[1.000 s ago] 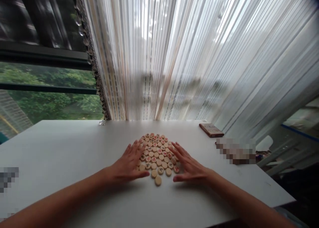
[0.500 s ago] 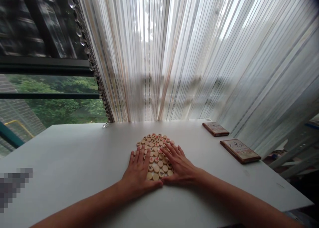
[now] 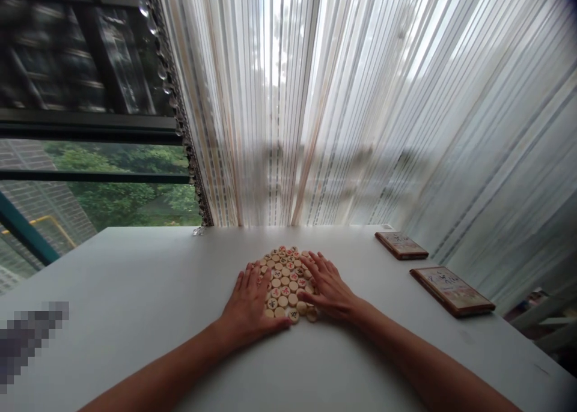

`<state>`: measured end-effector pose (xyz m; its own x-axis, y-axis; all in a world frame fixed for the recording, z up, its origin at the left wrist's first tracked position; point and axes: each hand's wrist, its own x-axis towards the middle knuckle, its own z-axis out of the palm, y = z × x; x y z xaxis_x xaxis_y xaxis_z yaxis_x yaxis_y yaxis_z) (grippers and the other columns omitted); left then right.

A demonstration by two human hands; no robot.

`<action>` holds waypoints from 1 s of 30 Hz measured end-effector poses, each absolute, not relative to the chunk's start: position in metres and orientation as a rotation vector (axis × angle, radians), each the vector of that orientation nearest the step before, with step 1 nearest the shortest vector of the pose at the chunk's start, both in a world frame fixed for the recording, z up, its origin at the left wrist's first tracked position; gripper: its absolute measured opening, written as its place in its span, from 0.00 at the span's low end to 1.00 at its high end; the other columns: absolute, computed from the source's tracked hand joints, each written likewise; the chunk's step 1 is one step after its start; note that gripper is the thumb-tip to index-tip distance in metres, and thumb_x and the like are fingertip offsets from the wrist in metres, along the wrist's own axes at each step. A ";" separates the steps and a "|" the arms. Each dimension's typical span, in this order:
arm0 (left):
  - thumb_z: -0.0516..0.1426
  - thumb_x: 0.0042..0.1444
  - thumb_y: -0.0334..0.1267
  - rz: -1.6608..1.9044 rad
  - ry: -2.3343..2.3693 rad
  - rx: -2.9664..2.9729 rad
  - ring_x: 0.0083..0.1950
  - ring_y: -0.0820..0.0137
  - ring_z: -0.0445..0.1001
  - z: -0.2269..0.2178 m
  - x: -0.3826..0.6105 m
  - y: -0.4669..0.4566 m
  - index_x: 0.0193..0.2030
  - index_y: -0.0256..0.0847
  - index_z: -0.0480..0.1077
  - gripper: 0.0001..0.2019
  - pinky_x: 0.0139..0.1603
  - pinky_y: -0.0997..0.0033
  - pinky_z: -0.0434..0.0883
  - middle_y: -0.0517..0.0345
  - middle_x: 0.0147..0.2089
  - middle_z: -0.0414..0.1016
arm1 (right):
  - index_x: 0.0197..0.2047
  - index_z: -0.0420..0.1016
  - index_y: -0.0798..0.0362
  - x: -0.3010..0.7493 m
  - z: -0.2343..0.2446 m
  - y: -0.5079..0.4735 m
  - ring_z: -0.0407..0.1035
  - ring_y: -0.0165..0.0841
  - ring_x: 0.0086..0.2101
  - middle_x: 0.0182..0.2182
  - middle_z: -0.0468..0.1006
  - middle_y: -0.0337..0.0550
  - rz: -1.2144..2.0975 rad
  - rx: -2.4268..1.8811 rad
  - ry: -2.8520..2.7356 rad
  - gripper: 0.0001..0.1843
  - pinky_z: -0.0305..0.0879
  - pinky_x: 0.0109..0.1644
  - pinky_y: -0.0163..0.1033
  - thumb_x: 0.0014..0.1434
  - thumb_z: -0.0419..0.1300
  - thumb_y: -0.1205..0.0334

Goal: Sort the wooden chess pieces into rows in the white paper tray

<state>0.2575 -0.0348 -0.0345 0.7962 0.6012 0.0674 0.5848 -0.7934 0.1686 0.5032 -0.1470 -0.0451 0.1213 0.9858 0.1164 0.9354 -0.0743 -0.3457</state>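
The left hand and right hand lie splayed, neither grip clasping anything, over opposite edges of the round pieces clustered on the tabletop; light, level pressure should slide them without stacking.

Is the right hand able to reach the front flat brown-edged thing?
Probably yes: between the right hand and the front flat brown-edged thing only white tabletop shows, though that hand is at the round pieces.

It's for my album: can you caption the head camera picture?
Spread left hand and right hand frame round pieces on a white table.
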 end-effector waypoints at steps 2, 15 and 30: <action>0.52 0.43 0.86 0.178 0.942 2.825 0.83 0.34 0.37 -0.035 0.258 -0.033 0.81 0.33 0.51 0.70 0.80 0.34 0.45 0.29 0.83 0.39 | 0.82 0.45 0.45 0.507 -0.047 -0.142 0.32 0.55 0.78 0.81 0.41 0.54 0.216 -2.077 -1.844 0.55 0.35 0.78 0.66 0.64 0.52 0.23; 0.38 0.72 0.65 0.159 0.849 2.747 0.83 0.51 0.47 -0.019 0.287 0.058 0.81 0.29 0.49 0.44 0.81 0.50 0.50 0.33 0.82 0.48 | 0.80 0.54 0.48 0.538 -0.027 -0.063 0.47 0.55 0.76 0.78 0.54 0.57 0.314 -2.004 -1.865 0.49 0.44 0.76 0.65 0.69 0.43 0.24; 0.46 0.74 0.57 0.096 0.521 2.776 0.83 0.55 0.48 -0.012 0.297 0.057 0.80 0.37 0.51 0.36 0.82 0.49 0.47 0.40 0.82 0.49 | 0.79 0.57 0.53 0.538 -0.020 -0.079 0.47 0.55 0.76 0.77 0.54 0.61 0.329 -1.917 -1.989 0.50 0.43 0.78 0.64 0.68 0.50 0.26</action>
<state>0.2971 0.0567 -0.0121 0.9315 0.3635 0.0080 0.3424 -0.8843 0.3175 0.5381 -0.0794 -0.0200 -0.0167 0.9954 0.0938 0.9122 0.0536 -0.4061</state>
